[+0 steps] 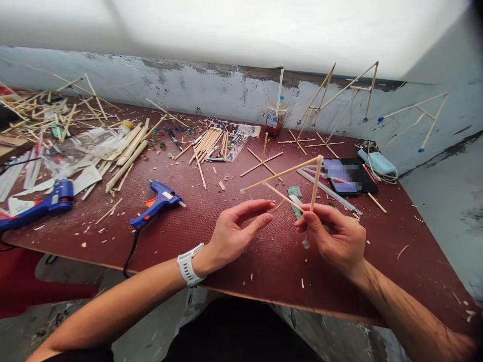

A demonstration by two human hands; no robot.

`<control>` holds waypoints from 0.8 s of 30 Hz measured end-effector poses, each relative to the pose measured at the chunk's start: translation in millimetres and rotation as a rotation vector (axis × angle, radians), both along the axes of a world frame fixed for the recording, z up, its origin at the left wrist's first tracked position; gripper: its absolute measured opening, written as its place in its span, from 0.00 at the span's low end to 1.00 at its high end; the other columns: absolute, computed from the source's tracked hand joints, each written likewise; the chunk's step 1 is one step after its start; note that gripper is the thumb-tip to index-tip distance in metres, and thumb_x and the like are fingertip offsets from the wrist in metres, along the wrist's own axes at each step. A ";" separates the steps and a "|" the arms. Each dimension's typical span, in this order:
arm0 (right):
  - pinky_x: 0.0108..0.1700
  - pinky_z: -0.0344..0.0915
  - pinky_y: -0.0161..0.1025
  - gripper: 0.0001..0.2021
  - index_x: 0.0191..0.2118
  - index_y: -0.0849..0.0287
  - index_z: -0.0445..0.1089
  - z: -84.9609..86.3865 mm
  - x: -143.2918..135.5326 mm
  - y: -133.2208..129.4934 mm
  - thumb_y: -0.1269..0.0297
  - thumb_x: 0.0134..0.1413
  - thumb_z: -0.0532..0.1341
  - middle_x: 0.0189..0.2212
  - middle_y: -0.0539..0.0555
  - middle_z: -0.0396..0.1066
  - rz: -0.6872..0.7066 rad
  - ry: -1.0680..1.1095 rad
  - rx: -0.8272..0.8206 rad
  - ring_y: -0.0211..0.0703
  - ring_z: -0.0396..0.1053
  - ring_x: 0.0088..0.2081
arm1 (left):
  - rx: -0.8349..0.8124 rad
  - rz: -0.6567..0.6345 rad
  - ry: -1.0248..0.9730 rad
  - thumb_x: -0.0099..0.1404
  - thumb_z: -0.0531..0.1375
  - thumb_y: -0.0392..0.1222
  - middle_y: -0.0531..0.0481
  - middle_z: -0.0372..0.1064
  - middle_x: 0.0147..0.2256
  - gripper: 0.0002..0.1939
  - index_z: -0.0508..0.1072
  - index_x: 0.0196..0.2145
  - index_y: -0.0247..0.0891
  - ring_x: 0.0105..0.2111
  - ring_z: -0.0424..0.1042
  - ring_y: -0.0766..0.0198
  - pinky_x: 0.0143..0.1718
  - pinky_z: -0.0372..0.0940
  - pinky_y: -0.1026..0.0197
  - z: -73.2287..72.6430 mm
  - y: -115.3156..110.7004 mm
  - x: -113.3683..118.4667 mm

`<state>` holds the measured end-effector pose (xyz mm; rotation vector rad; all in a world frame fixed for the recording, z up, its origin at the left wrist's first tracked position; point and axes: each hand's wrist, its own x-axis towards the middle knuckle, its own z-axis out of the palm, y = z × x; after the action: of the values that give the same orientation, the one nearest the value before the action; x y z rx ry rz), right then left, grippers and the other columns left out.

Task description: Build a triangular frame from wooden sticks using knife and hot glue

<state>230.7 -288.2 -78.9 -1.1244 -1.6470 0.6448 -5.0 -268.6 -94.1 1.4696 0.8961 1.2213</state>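
My right hand (335, 236) pinches one leg of a wooden stick frame (281, 173) between thumb and fingers. Two long sticks of the frame meet at a top corner, and a thinner crosspiece runs between them; pale blobs sit at the two lower ends. To the left of the held leg, my left hand (236, 229) has its thumb and fingers apart with nothing between them, just below the frame's other long stick. Behind the frame, a green and white scrap (295, 193) lies on the dark red table (211, 226).
Two blue glue guns (160, 201) (56, 201) lie left. Stick piles and plastic bags (94, 146) fill the back left. A drink cup (275, 120), more stick frames (350, 85), a star of sticks (263, 162) and a phone (341, 176) stand or lie toward the back and right.
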 end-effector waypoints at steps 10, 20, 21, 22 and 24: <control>0.39 0.79 0.40 0.10 0.48 0.53 0.79 36.9 25.5 43.8 0.55 0.70 0.64 0.32 0.52 0.83 -0.059 -0.254 0.199 0.43 0.82 0.33 | 0.421 0.123 0.219 0.67 0.70 0.41 0.41 0.78 0.53 0.19 0.75 0.54 0.38 0.54 0.78 0.56 0.62 0.72 0.49 57.6 37.2 -17.1; 0.40 0.78 0.42 0.19 0.45 0.56 0.79 72.9 11.3 117.5 0.44 0.67 0.64 0.33 0.55 0.83 -0.004 -0.218 0.225 0.45 0.81 0.35 | 0.329 -0.363 0.418 0.61 0.70 0.46 0.44 0.81 0.34 0.14 0.80 0.41 0.36 0.34 0.81 0.57 0.33 0.71 0.55 127.0 145.5 -4.5; 0.40 0.77 0.42 0.20 0.45 0.57 0.79 73.1 11.1 125.0 0.44 0.67 0.64 0.33 0.55 0.82 0.001 -0.189 0.217 0.45 0.81 0.35 | 0.332 -0.380 0.438 0.60 0.71 0.45 0.44 0.81 0.32 0.14 0.80 0.41 0.36 0.33 0.80 0.57 0.33 0.70 0.55 130.8 154.3 -2.6; 0.40 0.77 0.42 0.21 0.45 0.57 0.79 73.1 11.3 132.0 0.43 0.66 0.64 0.33 0.55 0.82 0.002 -0.163 0.209 0.45 0.81 0.35 | 0.334 -0.399 0.453 0.59 0.71 0.45 0.44 0.80 0.32 0.15 0.80 0.41 0.36 0.33 0.80 0.57 0.32 0.69 0.55 134.4 162.6 -0.8; 0.40 0.77 0.42 0.22 0.44 0.57 0.79 73.2 12.2 144.5 0.41 0.64 0.65 0.32 0.55 0.82 -0.002 -0.118 0.191 0.44 0.80 0.34 | 0.340 -0.425 0.470 0.57 0.71 0.45 0.45 0.79 0.31 0.15 0.80 0.40 0.35 0.31 0.79 0.57 0.32 0.68 0.55 140.0 178.5 2.6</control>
<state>242.9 -143.7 -5.8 -1.0412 -1.7667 0.4165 -2.4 -90.1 45.9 2.1485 0.6374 0.7425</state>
